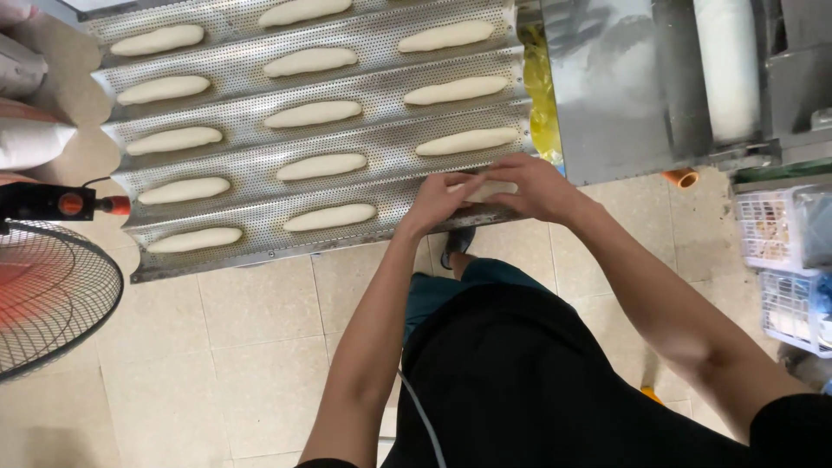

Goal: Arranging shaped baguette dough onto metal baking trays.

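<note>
Both hands meet at the near right corner of the tray [251, 165], a perforated metal sheet pressed into parallel wavy channels. The left hand [438, 201] and right hand [533, 186] hold one dough piece [488, 190] between them, fingers [458, 186] curled closed around its ends; the piece is pale, smooth and elongated, and lies low over the nearest channel at its right end, mostly hidden by the hands. Fourteen other loaves [329, 217] lie in the channels in three columns, each a slim matte white oval with tapered ends. The tray stands over a floor [243, 347] of beige square tiles. Right of the tray is a dull steel machine [607, 95] carrying a white cloth-covered roller [728, 69]; crumpled yellow plastic [539, 95] sits between the two. White wire baskets [784, 260] are stacked at the far right. A round wire fan guard [52, 295] with an orange and black mount is at the left edge.
</note>
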